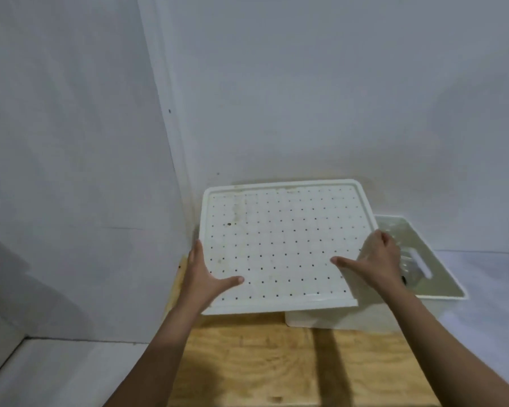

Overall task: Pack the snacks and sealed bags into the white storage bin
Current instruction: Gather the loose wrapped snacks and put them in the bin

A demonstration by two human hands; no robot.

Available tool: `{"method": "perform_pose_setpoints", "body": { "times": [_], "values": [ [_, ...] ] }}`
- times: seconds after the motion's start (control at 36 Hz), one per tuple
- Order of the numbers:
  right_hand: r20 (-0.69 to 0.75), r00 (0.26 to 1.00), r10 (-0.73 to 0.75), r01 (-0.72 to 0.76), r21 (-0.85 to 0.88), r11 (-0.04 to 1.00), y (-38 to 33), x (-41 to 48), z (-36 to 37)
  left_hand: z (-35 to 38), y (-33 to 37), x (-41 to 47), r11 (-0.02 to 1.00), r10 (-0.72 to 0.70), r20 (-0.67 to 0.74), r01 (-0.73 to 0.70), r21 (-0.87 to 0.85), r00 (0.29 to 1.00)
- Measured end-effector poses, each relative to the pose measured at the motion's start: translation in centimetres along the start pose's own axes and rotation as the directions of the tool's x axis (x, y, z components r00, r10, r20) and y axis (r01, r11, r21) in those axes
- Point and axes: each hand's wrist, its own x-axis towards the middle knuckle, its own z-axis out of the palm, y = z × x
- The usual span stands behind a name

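Observation:
A white perforated lid [279,245] is held flat over the left part of the white storage bin [435,277]. My left hand [203,277] grips the lid's left edge, thumb on top. On the lid's right edge sits my right hand [376,259], thumb stretched across the top and fingers curled around the rim. The bin's right end with its handle slot shows beyond the lid. The bin's inside is mostly hidden, and no snacks or sealed bags are visible.
The bin rests on a wooden tabletop [262,362] pushed into a corner of white walls [306,98]. A pale floor [56,374] lies to the left below the table. A light surface [497,277] extends to the right of the bin.

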Motion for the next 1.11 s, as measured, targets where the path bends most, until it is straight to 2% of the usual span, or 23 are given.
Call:
{"method": "perform_pose_setpoints", "body": {
  "times": [0.14, 0.33, 0.44, 0.78, 1.11],
  "values": [
    [0.013, 0.991, 0.13, -0.13, -0.012, 0.992, 6.7, 0.6, -3.3, 6.4, 3.5, -0.8, 0.999, -0.006, 0.096, 0.003, 0.032, 0.995],
    [0.047, 0.981, 0.187, -0.188, 0.022, 0.982, 14.3, 1.9, -5.6, 13.2, 6.5, -1.9, 0.997, -0.006, 0.188, -0.008, 0.077, 0.982],
    [0.088, 0.973, 0.214, -0.217, 0.019, 0.976, 16.4, 2.7, -5.7, 15.4, 7.3, -1.7, 0.992, -0.028, 0.182, 0.004, 0.13, 0.983],
    [0.012, 0.995, 0.1, -0.098, -0.095, 0.991, 17.2, 7.1, -4.5, 17.4, 8.8, 0.0, 0.962, -0.005, 0.065, -0.013, 0.274, 0.998],
    [0.041, 0.997, 0.066, -0.057, -0.193, 0.98, 17.8, 10.0, -3.0, 18.9, 8.9, 2.8, 0.928, -0.022, 0.059, -0.002, 0.374, 0.998]
  ]
}}
